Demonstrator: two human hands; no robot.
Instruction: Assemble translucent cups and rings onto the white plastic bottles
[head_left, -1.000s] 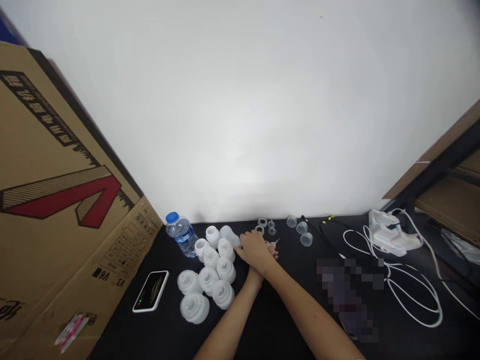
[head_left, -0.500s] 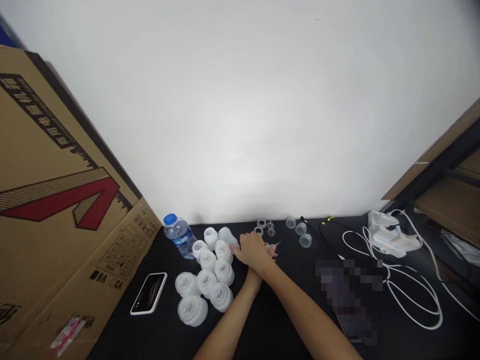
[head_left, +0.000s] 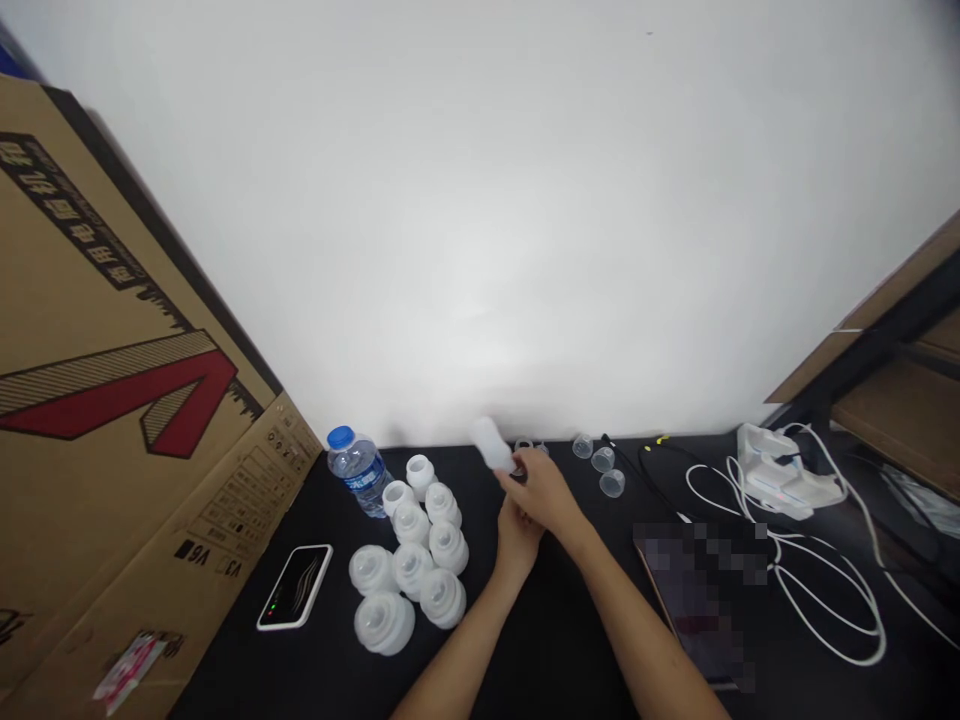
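Observation:
My right hand (head_left: 546, 492) is closed around the lower part of a white translucent bottle (head_left: 492, 444), which tilts up and to the left above the table's back edge. Just below it, my left hand (head_left: 517, 538) has its fingers curled, partly covered by the right; what it holds, if anything, is hidden. Two open-necked white bottles (head_left: 397, 497) stand to the left. Around them are several white baby bottles (head_left: 384, 622) with teat-like tops. Behind my right hand, a clear ring (head_left: 523, 443) lies partly hidden.
Three clear domed caps (head_left: 602, 459) lie right of my hands. A blue-capped water bottle (head_left: 358, 470) and a white-framed device (head_left: 297, 588) are on the left, beside a large cardboard box (head_left: 150, 430). On the right are a phone (head_left: 686, 600), white cables (head_left: 832, 540) and a white charger (head_left: 787, 475).
The white bottle has left its place beside the other bottles; my right hand now holds it, raised and tilted. My hands have uncrossed somewhat, with the left now lower and nearer me.

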